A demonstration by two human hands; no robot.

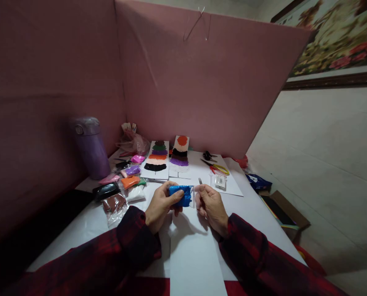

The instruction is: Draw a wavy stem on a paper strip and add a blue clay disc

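Blue packet (181, 195): clear plastic, blue filling through most of it, clear strip at the right-hand end. Held up over the desk (78, 236), above a blank white strip (196, 257), between both hands. Left hand (161, 204): closed on the left part of the packet, thumb pressed on the front, fingers behind and under. Right hand (212, 205): thumb and index pinched at the clear end, other fingers curled in, just beside the blue filling. Small fork (200, 181): tines poking up by the right index; cannot tell whether held.

More clear packets, grouped left of the left hand, fillings visible through plastic: orange packet (130, 182), white packet (136, 193) just nearer, purple packet (131, 170) behind, pink packet (137, 159) farther back, black packet (107, 190) leftward, brown packet (113, 203) nearer, with loose clear wrap at its near end.

Purple bottle (93, 152): upright, lid on, contents hidden. Pink bag (134, 142) at back, pale things sticking out of top. Small case (220, 181) beyond right hand, near scissors (221, 169); contents too small to tell. Two cards (156, 157) beyond hands, striped with colours.
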